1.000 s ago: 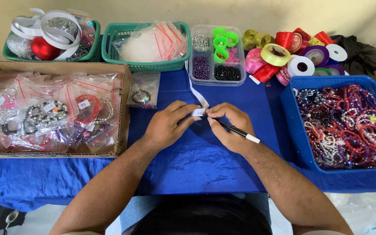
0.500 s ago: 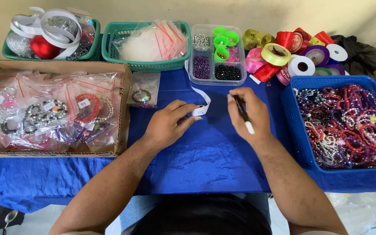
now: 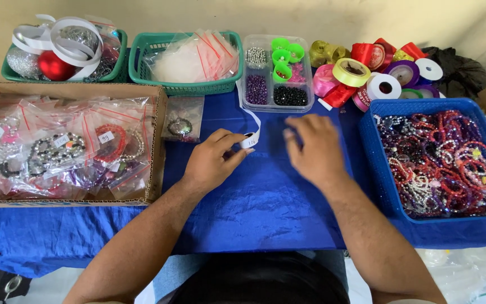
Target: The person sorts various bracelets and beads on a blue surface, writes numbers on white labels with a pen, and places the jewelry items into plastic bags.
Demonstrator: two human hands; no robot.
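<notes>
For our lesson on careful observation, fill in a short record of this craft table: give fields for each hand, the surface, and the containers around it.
left hand: fingers pinch the end of a white paper strip
right hand: palm down on the blue cloth, blurred; whether it holds anything cannot be told
left side: cardboard box of bagged bracelets
right side: blue tray heaped with beaded bracelets
back row: two green baskets, clear bead organiser, ribbon spools
</notes>
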